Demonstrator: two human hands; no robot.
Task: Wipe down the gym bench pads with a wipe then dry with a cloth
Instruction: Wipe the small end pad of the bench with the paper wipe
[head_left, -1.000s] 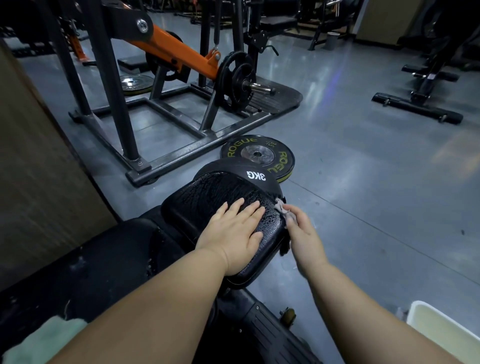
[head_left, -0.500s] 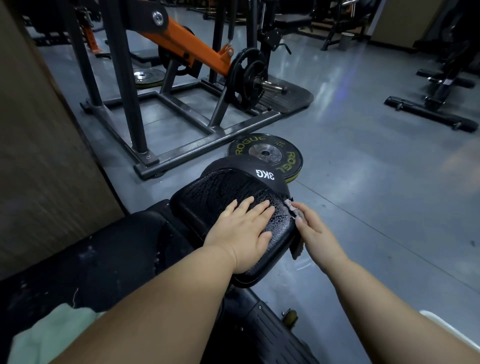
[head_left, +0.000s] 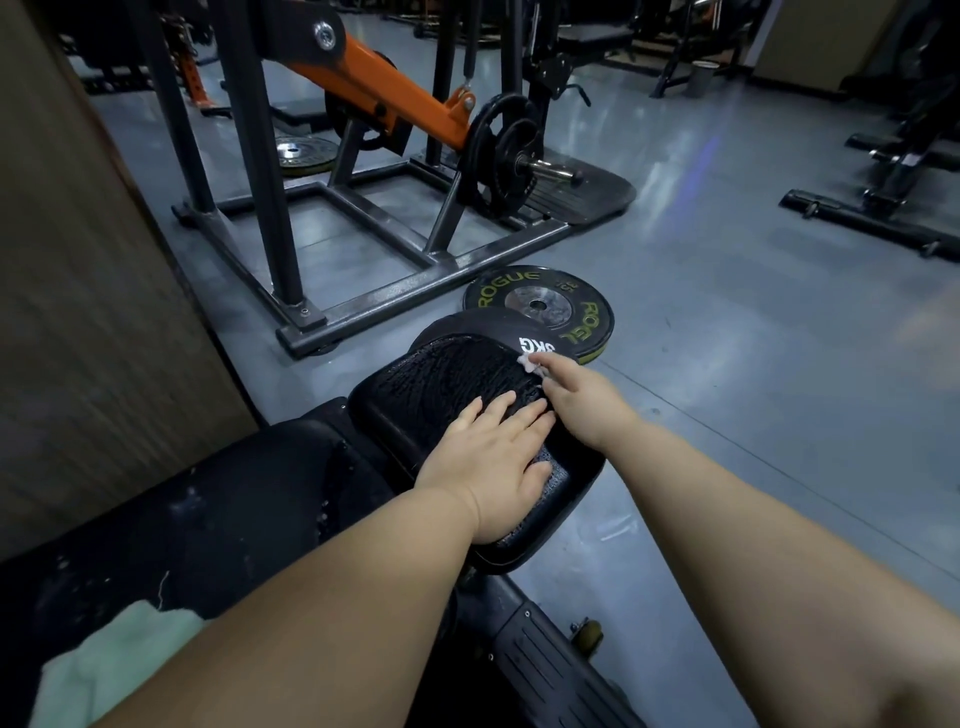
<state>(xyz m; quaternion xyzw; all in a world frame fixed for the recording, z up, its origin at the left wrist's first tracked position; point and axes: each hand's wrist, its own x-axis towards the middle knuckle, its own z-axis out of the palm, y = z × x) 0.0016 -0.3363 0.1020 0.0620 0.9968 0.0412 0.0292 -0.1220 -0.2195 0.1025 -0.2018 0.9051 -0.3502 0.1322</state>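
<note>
Left hand (head_left: 493, 462), fingers flat and empty, steadies the pad (head_left: 447, 374); right hand (head_left: 576, 395), fingers pinching the wipe (head_left: 531, 362), has advanced to its far corner, so wiping seems nearly done.

The small pad (head_left: 457, 384) is black, its top covered in a cracked, wrinkled pattern. The long pad (head_left: 208, 509) is black too, flecked with white. The wipe (head_left: 531, 364) looks white or pale grey, though it is too small to be sure. The cloth (head_left: 114, 660) is pale mint green. The weight plate (head_left: 540, 306) is black with yellow-green letters and a grey metal centre. The disc (head_left: 540, 345) is black with white lettering. The machine arm (head_left: 374, 88) is orange on a dark grey frame (head_left: 260, 156). The floor (head_left: 727, 364) is glossy blue-grey and the wall panel (head_left: 78, 260) brown.
</note>
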